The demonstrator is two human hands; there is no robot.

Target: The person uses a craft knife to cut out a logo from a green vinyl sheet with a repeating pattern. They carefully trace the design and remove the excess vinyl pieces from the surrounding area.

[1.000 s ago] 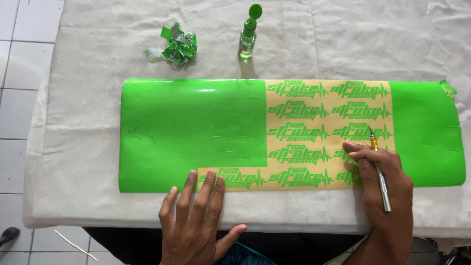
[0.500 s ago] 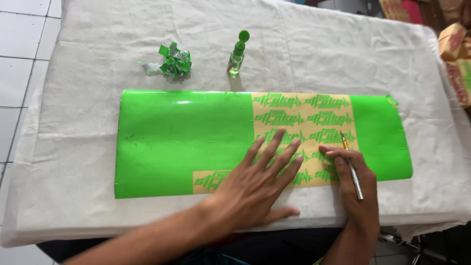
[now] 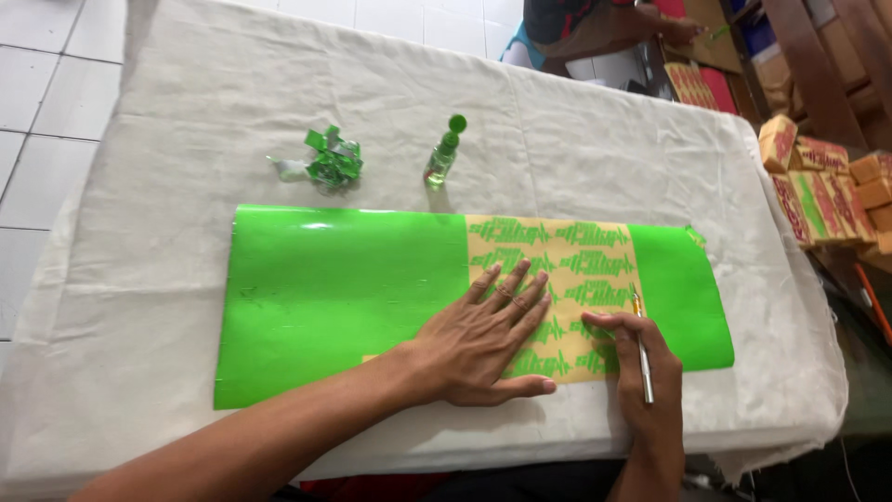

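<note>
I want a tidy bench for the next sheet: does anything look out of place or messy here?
A crumpled wad of green scraps lies loose on the cloth above the sheet, beside an upright bottle. Nothing looks spilled.

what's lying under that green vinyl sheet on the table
A white cloth covering the table shows all around the green vinyl sheet. Whatever lies directly beneath the sheet is covered.
</note>
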